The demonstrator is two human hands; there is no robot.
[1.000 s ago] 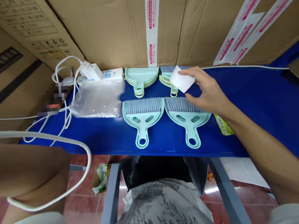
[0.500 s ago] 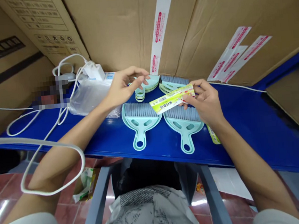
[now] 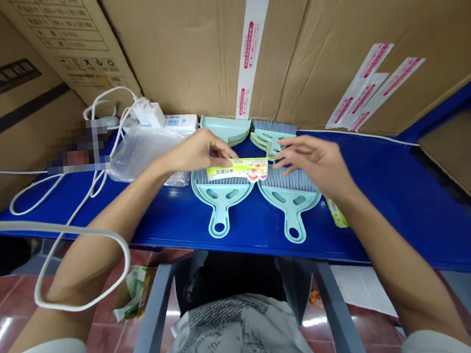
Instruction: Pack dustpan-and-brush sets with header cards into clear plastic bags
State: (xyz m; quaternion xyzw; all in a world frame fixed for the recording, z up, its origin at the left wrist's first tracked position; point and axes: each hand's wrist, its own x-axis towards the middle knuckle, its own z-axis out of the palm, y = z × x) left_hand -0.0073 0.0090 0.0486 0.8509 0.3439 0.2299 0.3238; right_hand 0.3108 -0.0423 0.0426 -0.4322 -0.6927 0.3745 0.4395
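Note:
My left hand pinches the left end of a yellow-green printed label card, holding it above the brushes. Just past the card's right end is my right hand, its fingers apart and holding nothing. Below the card lie two mint-green dustpan-and-brush sets, one on the left and one on the right, handles toward me and grey bristles partly hidden. Behind them sit a stack of dustpans and a stack of brushes.
On the blue table, a clear plastic bag pile and a white power strip lie left. Another yellow-green card is beneath my right forearm. A white cable loops over my left arm. Cardboard walls the back.
The label card has passed from my right hand to my left and moved left. My right hand has let go and opened; my left hand has come down onto the card.

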